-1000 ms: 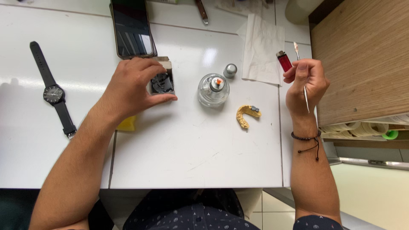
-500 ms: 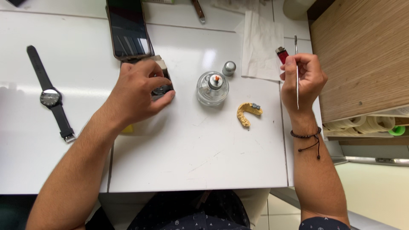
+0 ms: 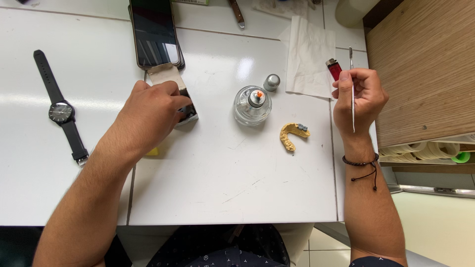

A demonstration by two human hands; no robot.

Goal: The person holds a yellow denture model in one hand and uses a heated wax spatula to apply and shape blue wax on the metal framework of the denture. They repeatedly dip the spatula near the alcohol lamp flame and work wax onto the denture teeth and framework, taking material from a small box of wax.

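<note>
Since a second ago the left hand point(image 3: 151, 116) has kept its place over the small open box point(image 3: 185, 112) while the right hand point(image 3: 358, 96) has turned its thin metal tool point(image 3: 352, 89) from a slant to nearly upright along the view; the box seems to have barely shifted. Nearest the body, the white surface point(image 3: 222, 188) lies bare between the forearms; further out, the yellow dental cast point(image 3: 293, 134) sits between the hands, closer to the right one, its arch opening downward-left; just beyond it stands the glass spirit lamp point(image 3: 252, 104), its metal cap point(image 3: 271, 81) beside it. The left grip closes on the box's edge, fingers curled over it; the right grip pinches the tool mid-shaft, long axis pointing away from the body, tip lying right of the red lighter point(image 3: 333, 68). Farthest lie the tissue point(image 3: 307, 54), phone point(image 3: 153, 29) and wristwatch point(image 3: 62, 112).
</note>
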